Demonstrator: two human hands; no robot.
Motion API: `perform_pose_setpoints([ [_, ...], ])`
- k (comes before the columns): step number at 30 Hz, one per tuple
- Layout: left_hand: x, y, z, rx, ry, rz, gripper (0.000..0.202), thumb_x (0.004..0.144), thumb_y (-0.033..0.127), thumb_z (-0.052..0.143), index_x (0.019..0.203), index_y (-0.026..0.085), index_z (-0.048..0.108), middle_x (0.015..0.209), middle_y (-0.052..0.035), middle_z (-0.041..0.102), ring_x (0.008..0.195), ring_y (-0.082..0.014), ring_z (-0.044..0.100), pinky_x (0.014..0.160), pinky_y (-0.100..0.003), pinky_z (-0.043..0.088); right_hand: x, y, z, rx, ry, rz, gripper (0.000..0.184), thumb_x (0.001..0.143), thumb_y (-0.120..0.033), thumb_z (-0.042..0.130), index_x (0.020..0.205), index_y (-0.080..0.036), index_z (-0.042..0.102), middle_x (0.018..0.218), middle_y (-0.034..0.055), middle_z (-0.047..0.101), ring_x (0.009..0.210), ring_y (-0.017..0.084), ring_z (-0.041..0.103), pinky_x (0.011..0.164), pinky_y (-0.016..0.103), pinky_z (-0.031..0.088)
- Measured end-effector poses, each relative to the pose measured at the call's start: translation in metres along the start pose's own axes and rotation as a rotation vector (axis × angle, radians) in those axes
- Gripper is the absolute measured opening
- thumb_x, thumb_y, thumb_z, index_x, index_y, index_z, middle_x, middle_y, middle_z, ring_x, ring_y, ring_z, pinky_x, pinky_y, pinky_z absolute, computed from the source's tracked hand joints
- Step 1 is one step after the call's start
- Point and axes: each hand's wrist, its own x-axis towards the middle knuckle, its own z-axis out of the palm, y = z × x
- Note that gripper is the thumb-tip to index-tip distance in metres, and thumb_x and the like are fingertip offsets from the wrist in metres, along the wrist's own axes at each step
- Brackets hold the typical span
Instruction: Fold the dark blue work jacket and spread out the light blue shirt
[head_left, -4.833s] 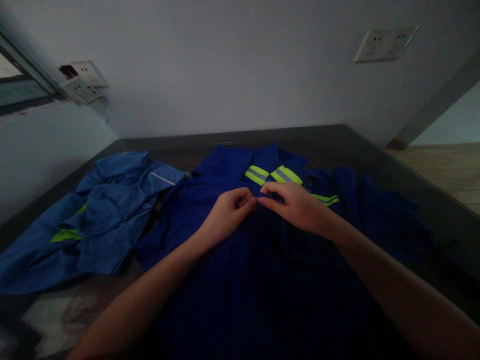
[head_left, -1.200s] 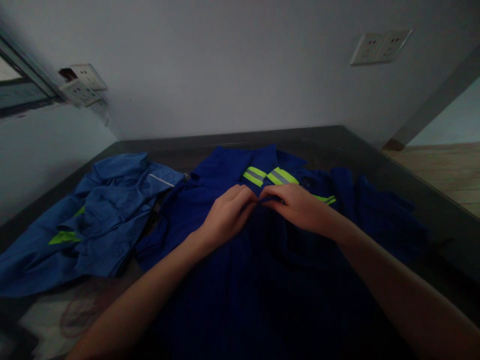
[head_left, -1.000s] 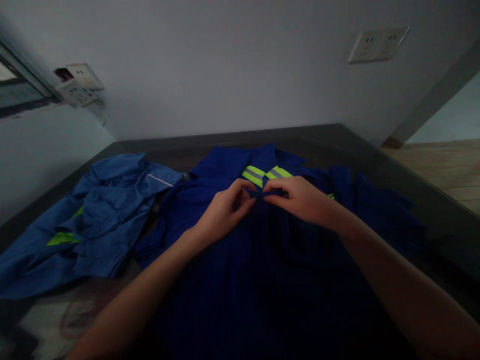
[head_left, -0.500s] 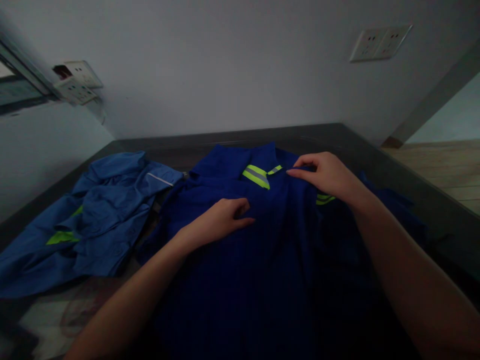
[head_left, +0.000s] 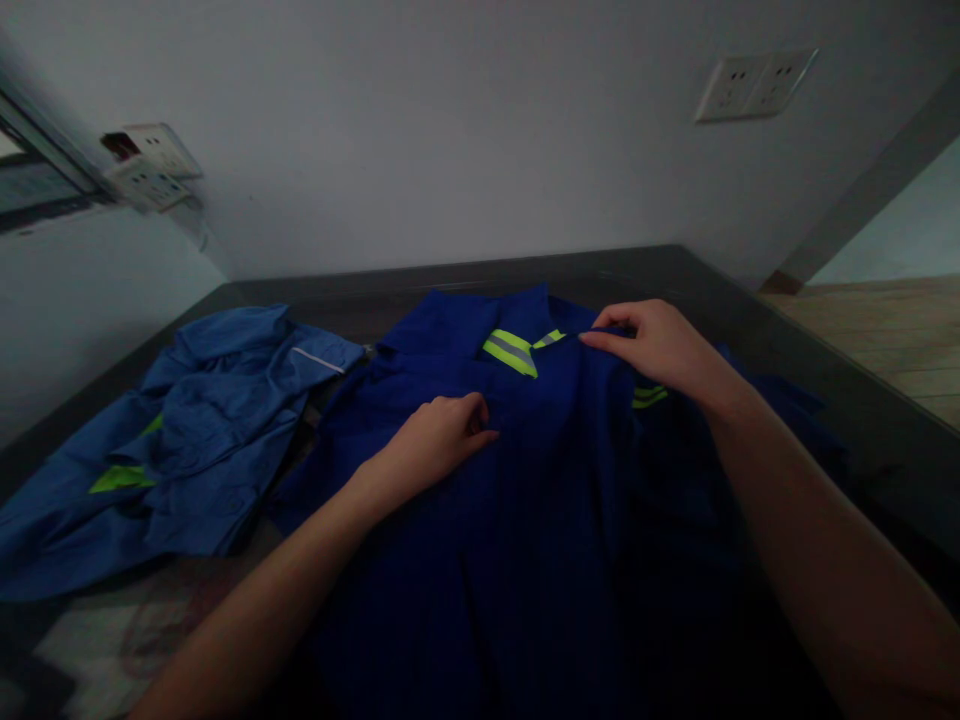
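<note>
A dark blue work shirt (head_left: 510, 530) with yellow-green reflective stripes (head_left: 511, 352) lies spread out in front of me on a dark table (head_left: 840, 400). My right hand (head_left: 660, 345) pinches the shirt's front edge near the collar, beside the stripes. Lower and to the left, my left hand (head_left: 439, 440) rests on the chest of the shirt with its fingers curled together against the cloth. Both forearms reach in from the bottom of the view.
A lighter blue garment (head_left: 195, 430) lies crumpled on the left side of the table. White wall sockets (head_left: 754, 85) sit high on the right and more sockets (head_left: 146, 165) on the left. The table's right edge borders a wooden floor (head_left: 885, 330).
My hands were together at the shirt's front below the stripes. The right hand has since moved up and right to the collar edge, pulling the front panel over; the left hand stayed lower.
</note>
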Motion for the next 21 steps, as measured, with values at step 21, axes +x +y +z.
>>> perform_pose_setpoints([
  [21, 0.01, 0.01, 0.006, -0.21, 0.178, 0.052, 0.014, 0.081, 0.013, 0.051, 0.093, 0.018, 0.057, 0.093, -0.0041, 0.069, 0.087, -0.0185, 0.065, 0.078, -0.03, 0.05, -0.019, -0.042, 0.007, -0.176, 0.003, -0.171, 0.018, 0.085, -0.017, 0.055, 0.092, -0.02, 0.071, 0.097, 0.0072, 0.07, 0.089, 0.022, 0.062, 0.079, 0.032, 0.045],
])
